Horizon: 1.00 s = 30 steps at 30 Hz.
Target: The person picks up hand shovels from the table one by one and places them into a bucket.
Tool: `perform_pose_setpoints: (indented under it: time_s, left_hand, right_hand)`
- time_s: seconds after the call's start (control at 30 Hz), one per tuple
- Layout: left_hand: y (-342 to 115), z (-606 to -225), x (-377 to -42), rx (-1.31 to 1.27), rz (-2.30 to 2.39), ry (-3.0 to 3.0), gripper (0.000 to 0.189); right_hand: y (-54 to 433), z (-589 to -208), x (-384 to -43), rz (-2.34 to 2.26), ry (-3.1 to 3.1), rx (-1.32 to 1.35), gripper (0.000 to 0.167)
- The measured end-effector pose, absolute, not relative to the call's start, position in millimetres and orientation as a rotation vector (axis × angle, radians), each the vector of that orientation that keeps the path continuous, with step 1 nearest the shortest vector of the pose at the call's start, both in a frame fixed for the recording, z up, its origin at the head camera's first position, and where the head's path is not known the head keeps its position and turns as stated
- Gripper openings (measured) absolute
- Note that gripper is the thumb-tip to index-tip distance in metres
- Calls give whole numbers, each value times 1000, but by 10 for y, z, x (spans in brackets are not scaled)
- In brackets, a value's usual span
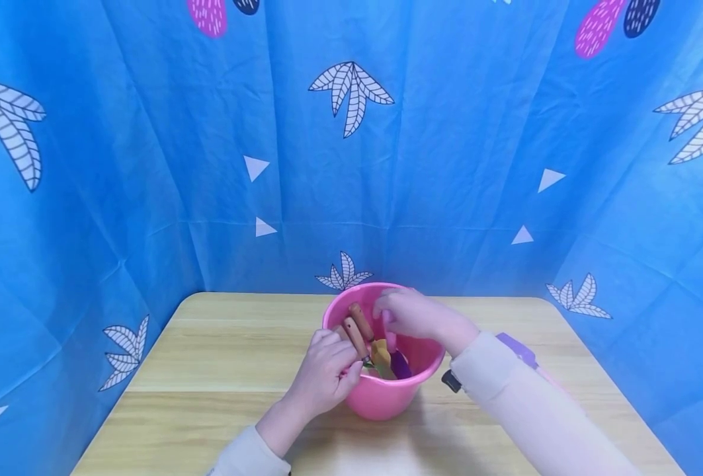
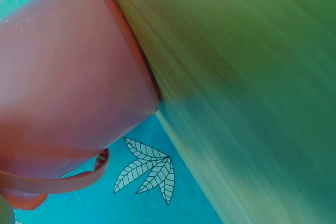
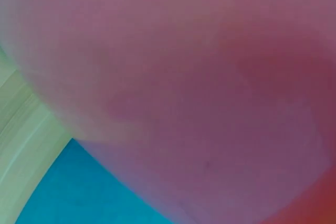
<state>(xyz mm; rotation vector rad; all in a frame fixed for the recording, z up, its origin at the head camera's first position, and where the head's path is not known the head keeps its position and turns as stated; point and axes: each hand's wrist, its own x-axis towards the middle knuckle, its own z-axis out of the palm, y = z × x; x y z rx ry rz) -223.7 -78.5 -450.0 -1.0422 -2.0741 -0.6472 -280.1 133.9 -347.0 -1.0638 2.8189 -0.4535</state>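
Observation:
A pink bucket point(image 1: 381, 400) stands on the table with several small garden tools inside it. My left hand point(image 1: 324, 370) grips the bucket's near-left rim, its thumb at the edge. My right hand point(image 1: 413, 314) reaches over the far-right rim and holds the pink handle of a small trowel point(image 1: 400, 365), whose purple blade points down into the bucket. Beside it are wooden-handled tools point(image 1: 356, 337), one with a yellow head point(image 1: 381, 352). The left wrist view shows the bucket's outer wall point(image 2: 68, 77); in the right wrist view its pink wall point(image 3: 173, 103) fills most of the picture.
A purple-headed tool point(image 1: 516, 349) with a pink handle lies on the wooden table point(image 1: 226, 357) right of the bucket, partly behind my right sleeve. The bucket's carrying handle point(image 2: 58, 183) hangs at its side. Blue patterned cloth point(image 1: 434, 165) surrounds the table's back and sides.

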Motion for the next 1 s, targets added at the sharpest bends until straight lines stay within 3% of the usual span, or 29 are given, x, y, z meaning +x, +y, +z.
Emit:
perform_pose_setpoints:
  time_s: [0.63, 1.0]
  left_hand:
    - [-783, -4529, -2275, -1051, -628, -2032, 34]
    - [-802, -4524, -2262, -1048, -641, -2042, 27]
  right_hand:
    - [1134, -3529, -2889, -437, 2889, -1041, 16]
    - [1116, -3525, -2884, -448, 2921, -1037, 18]
